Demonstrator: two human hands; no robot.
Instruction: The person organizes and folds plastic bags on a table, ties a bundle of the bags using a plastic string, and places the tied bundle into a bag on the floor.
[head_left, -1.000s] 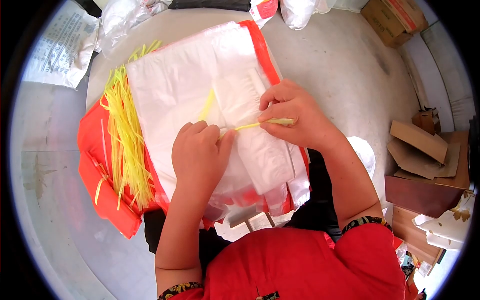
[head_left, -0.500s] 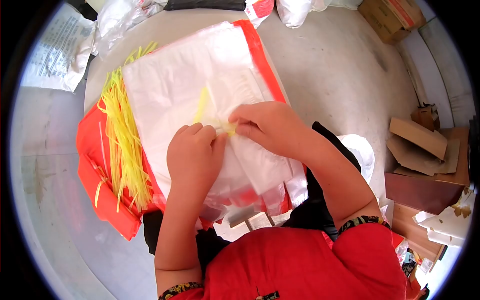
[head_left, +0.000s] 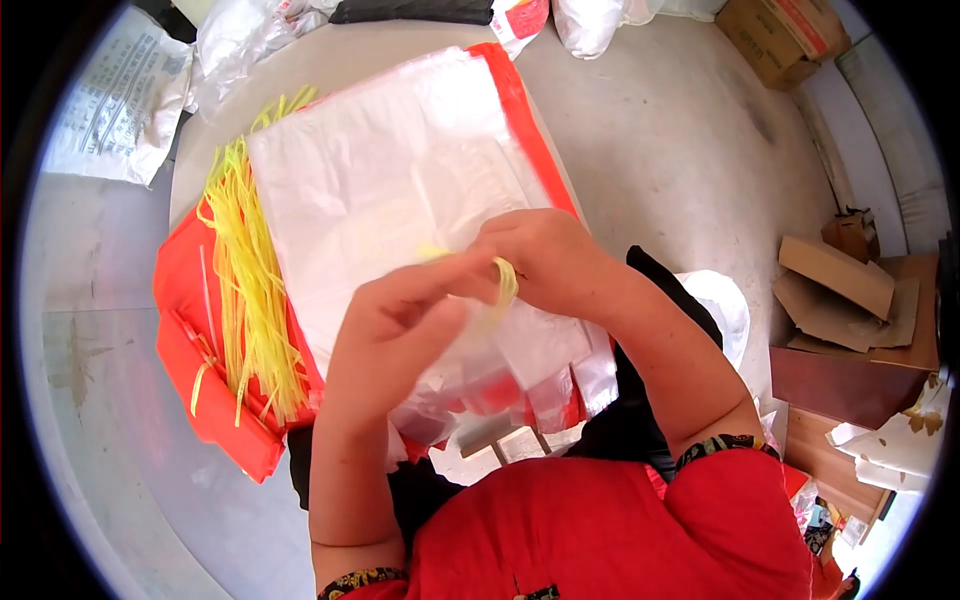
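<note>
A stack of white translucent plastic bags [head_left: 340, 170] lies in front of me, with a folded bundle of bags [head_left: 465, 185] on top. A thin yellow strip [head_left: 507, 285] bends in a loop between my hands, just above the bundle. My right hand [head_left: 545, 258] is closed with curled fingers on the strip; its fingertips are partly hidden. My left hand [head_left: 400, 325] reaches across to it, fingers stretched out and thumb apart, slightly blurred. Its fingertips meet the yellow loop beside the right hand.
A bunch of yellow strips [head_left: 243, 290] lies left of the stack on red plastic [head_left: 185, 290]. A red edge [head_left: 520, 110] shows beneath the bags. Cardboard boxes [head_left: 850, 300] stand at the right, another carton [head_left: 780, 40] at the far right. White sacks [head_left: 120, 95] are at the upper left.
The strip that lay across the bags has been drawn into a loop by the hands. My left hand has moved right and its fingers have straightened; my right hand has turned slightly.
</note>
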